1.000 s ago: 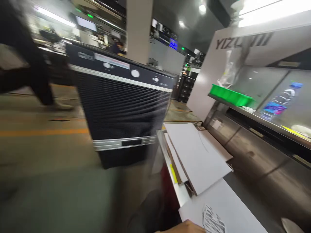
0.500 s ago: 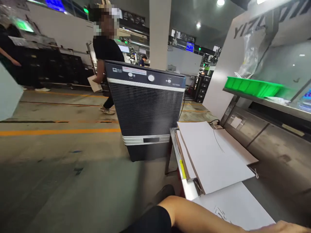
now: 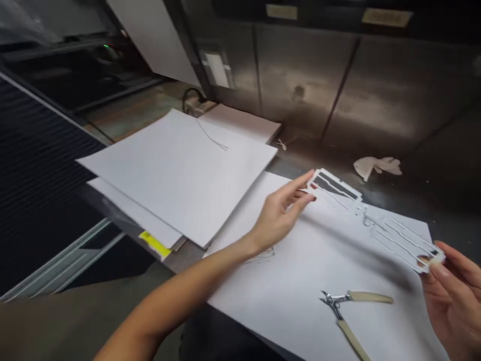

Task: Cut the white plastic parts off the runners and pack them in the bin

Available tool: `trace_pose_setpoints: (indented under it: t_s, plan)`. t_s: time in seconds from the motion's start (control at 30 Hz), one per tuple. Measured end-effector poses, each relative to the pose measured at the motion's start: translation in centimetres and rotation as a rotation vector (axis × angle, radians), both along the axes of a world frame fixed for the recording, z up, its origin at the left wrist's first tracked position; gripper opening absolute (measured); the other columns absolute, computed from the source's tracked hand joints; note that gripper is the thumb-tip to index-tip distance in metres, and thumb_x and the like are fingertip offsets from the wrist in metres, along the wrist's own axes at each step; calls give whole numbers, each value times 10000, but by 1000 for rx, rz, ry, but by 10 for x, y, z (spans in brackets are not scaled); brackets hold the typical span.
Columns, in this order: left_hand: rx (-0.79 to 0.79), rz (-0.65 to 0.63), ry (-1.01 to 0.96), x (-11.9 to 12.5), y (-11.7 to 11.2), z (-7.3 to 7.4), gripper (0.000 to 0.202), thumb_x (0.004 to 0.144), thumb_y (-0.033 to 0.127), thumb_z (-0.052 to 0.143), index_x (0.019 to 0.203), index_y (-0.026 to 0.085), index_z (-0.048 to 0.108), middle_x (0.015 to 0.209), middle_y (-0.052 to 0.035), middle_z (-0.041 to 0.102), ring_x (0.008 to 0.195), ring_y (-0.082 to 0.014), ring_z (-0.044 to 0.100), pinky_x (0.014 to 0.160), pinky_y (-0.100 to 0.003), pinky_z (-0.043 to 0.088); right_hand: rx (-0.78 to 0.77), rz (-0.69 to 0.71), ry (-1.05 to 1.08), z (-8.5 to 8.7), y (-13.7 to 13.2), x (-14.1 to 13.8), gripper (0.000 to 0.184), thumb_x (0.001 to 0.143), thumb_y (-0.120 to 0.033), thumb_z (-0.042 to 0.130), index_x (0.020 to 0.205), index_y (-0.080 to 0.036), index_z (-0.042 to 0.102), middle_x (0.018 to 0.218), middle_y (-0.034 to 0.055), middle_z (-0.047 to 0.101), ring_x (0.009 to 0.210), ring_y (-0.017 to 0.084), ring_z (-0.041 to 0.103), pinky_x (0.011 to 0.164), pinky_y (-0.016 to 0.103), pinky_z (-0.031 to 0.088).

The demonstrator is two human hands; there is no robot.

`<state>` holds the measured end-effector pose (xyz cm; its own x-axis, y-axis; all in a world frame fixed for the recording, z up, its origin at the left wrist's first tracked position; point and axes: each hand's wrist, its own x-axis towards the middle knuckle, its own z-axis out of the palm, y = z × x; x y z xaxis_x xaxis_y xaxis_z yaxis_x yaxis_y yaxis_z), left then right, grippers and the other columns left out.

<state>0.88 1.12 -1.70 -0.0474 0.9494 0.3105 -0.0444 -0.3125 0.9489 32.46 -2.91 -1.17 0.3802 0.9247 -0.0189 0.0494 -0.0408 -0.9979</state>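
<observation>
My left hand (image 3: 280, 213) pinches one end of a white molded plastic frame piece (image 3: 370, 219) between thumb and fingers. At the lower right, my right hand (image 3: 456, 296) grips its opposite end. Two slotted rectangular frames make up the piece, joined by a thin runner with a curl in the middle. It is held tilted above a large white sheet (image 3: 311, 273). Below it on the sheet lie side cutters (image 3: 370, 297) with beige handles, their jaws apart. Thin white scraps (image 3: 263, 255) lie partly behind my left forearm.
Stacked white boards (image 3: 180, 175) stand left of the sheet, with a thin strip (image 3: 212, 138) on top and a yellow label (image 3: 155, 244) at the edge. A crumpled white glove-like item (image 3: 378, 166) lies by the metal back panel (image 3: 300, 90). A dark louvered unit (image 3: 41, 165) is at left.
The view has swung from the aisle and black cooler down to the bench. Both hands now show, holding the white frame piece; before, only part of one arm and hand was visible.
</observation>
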Motion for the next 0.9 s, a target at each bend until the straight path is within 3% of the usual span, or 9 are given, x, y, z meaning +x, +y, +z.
trace_pose_setpoints:
  t_s: [0.1, 0.2, 0.33, 0.47, 0.57, 0.63, 0.73, 0.9]
  plan:
    - [-36, 5, -62, 0, -4, 6, 432, 1051, 343, 656, 1460, 206, 637, 1151, -80, 741, 972, -163, 722, 964, -345, 625, -45, -131, -78, -6, 2, 13, 417, 615, -499, 915, 1025, -460, 851, 1135, 82, 799, 1318, 422, 657, 942, 528, 680]
    - [-16, 21, -59, 1, -8, 11, 425, 1058, 356, 645, 1456, 206, 635, 1065, -59, 736, 920, -150, 706, 917, -326, 634, -18, -126, -65, -13, 13, 14, 406, 598, -513, 895, 999, -464, 852, 1147, 91, 799, 1251, 458, 692, 934, 617, 669]
    - [-16, 3, -62, -2, -6, 10, 468, 1053, 375, 650, 1495, 223, 621, 1056, -52, 713, 913, -145, 683, 898, -313, 635, 8, -135, -29, -10, 12, 12, 425, 600, -482, 897, 1022, -479, 846, 1077, 75, 805, 1271, 471, 679, 1111, 699, 552]
    - [-14, -49, -77, -3, -6, 5, 443, 1055, 374, 648, 1484, 266, 650, 1097, -58, 706, 964, -154, 677, 908, -304, 632, 27, -134, 37, 1, 5, 4, 423, 652, -435, 901, 1069, -464, 843, 1091, 61, 799, 1333, 444, 648, 1219, 694, 457]
    - [-34, -51, -76, -4, -7, 2, 438, 1049, 372, 659, 1478, 281, 663, 1146, -68, 705, 997, -163, 675, 933, -311, 630, 40, -115, 98, 6, 4, 0, 397, 678, -385, 914, 1068, -425, 851, 1071, 39, 805, 1161, 343, 748, 1169, 581, 550]
    - [-54, -41, -73, -4, -8, 2, 443, 1045, 374, 667, 1479, 285, 664, 1163, -70, 708, 991, -166, 673, 954, -326, 628, 64, -84, 143, 6, 4, 0, 404, 678, -370, 932, 1073, -396, 853, 1007, 17, 809, 988, 237, 780, 1002, 406, 663]
    - [-82, -32, -83, -5, -8, 4, 438, 1037, 371, 685, 1470, 305, 671, 1144, -54, 714, 977, -157, 671, 980, -331, 619, 108, -15, 205, 5, 4, 1, 434, 692, -368, 954, 1113, -355, 849, 921, -5, 807, 847, 138, 762, 791, 200, 660]
    - [-124, -4, -140, -3, -7, 7, 405, 982, 387, 766, 1382, 326, 736, 1076, -22, 723, 939, -135, 664, 946, -290, 623, 190, 145, 296, 9, -3, -2, 360, 783, -321, 922, 1131, -366, 844, 986, -26, 828, 861, 117, 776, 813, 176, 644]
